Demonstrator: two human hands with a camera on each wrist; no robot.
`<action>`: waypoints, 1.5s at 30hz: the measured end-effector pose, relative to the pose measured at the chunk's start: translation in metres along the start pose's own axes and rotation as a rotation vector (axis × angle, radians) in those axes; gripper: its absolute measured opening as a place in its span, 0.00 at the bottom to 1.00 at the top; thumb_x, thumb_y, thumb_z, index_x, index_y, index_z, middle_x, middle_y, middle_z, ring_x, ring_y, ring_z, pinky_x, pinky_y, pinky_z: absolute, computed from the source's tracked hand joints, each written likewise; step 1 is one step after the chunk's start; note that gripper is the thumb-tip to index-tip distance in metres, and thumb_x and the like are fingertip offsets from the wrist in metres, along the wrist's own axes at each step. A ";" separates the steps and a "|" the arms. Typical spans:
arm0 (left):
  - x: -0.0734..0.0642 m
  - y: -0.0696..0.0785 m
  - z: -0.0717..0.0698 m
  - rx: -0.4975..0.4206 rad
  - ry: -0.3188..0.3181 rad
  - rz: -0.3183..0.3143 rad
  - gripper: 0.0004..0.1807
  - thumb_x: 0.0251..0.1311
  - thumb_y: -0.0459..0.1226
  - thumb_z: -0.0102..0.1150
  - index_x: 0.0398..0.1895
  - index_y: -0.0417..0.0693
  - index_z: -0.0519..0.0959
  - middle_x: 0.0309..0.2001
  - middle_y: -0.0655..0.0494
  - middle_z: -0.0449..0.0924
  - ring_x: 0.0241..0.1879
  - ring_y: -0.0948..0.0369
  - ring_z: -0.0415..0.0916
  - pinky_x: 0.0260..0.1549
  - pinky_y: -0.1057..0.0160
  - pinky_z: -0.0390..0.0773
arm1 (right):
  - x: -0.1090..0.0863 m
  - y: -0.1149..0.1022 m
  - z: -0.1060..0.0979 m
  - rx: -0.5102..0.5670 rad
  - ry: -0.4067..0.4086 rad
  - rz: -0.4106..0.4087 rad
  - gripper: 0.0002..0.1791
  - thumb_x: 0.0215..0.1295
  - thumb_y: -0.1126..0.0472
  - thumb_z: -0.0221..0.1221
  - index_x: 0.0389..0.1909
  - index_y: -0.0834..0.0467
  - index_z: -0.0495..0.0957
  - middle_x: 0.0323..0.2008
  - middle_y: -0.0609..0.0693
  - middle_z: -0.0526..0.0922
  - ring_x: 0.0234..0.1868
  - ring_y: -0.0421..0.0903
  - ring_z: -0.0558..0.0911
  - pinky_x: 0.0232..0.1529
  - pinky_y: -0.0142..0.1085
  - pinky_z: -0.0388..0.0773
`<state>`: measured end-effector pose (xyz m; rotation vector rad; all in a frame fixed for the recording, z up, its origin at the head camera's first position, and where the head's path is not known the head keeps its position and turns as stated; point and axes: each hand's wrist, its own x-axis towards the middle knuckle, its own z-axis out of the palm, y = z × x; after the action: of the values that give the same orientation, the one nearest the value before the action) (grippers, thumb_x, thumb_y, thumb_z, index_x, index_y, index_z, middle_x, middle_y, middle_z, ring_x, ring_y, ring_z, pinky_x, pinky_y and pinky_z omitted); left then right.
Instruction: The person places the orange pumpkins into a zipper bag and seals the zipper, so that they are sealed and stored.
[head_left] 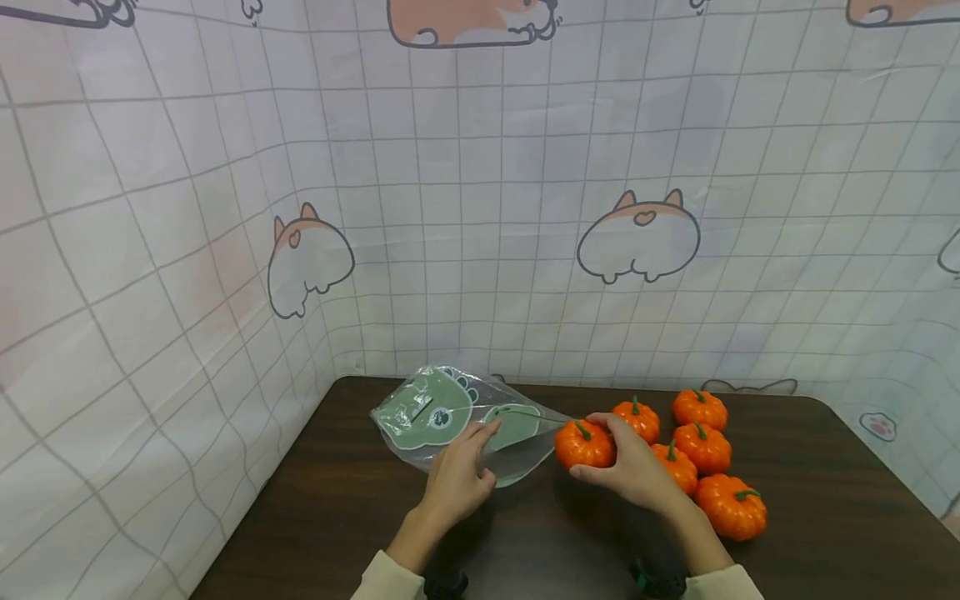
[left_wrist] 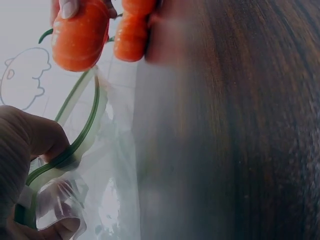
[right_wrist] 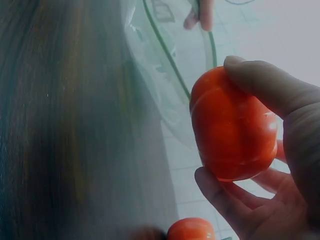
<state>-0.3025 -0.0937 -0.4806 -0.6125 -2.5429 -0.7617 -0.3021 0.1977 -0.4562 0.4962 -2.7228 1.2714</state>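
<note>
My right hand (head_left: 636, 468) grips a small orange toy pumpkin (head_left: 582, 445), thumb on one side and fingers on the other. The pumpkin has a short green stem and is held beside the mouth of a clear zip bag (head_left: 427, 410). Green printed shapes and a green zip line mark this bag. At its mouth, my left hand (head_left: 456, 479) holds the film, thumb and forefinger spread apart. Seen from the left wrist, the zip line (left_wrist: 90, 120) parts into two strands, and the fingers (left_wrist: 42, 132) curl at that edge.
Several more orange pumpkins (head_left: 703, 450) stand grouped on the dark wooden table (head_left: 817, 483), right of my right hand. A white gridded cloth (head_left: 495, 208) with cartoon dogs hangs behind the table and along its left side.
</note>
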 end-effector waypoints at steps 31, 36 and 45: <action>0.000 0.012 -0.008 -0.032 -0.070 0.038 0.45 0.43 0.26 0.64 0.72 0.53 0.73 0.66 0.52 0.77 0.21 0.73 0.61 0.19 0.71 0.65 | 0.002 -0.028 0.025 0.007 0.021 -0.083 0.47 0.53 0.47 0.76 0.68 0.61 0.64 0.63 0.59 0.72 0.57 0.53 0.79 0.56 0.51 0.80; -0.001 0.016 -0.005 -0.010 -0.055 0.046 0.44 0.44 0.27 0.66 0.72 0.53 0.73 0.66 0.52 0.77 0.22 0.71 0.63 0.23 0.70 0.68 | 0.001 -0.027 0.030 -0.022 0.039 -0.074 0.47 0.52 0.47 0.77 0.67 0.63 0.65 0.61 0.60 0.72 0.55 0.53 0.78 0.56 0.50 0.80; -0.003 0.021 0.000 0.037 -0.028 0.047 0.44 0.44 0.29 0.67 0.73 0.52 0.71 0.66 0.48 0.77 0.45 0.54 0.82 0.34 0.60 0.81 | 0.001 -0.025 0.037 -0.072 0.065 -0.062 0.45 0.49 0.46 0.78 0.64 0.60 0.69 0.57 0.58 0.68 0.54 0.54 0.78 0.56 0.54 0.81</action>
<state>-0.2890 -0.0789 -0.4738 -0.6728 -2.5525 -0.6936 -0.2930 0.1545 -0.4617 0.5182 -2.6673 1.1505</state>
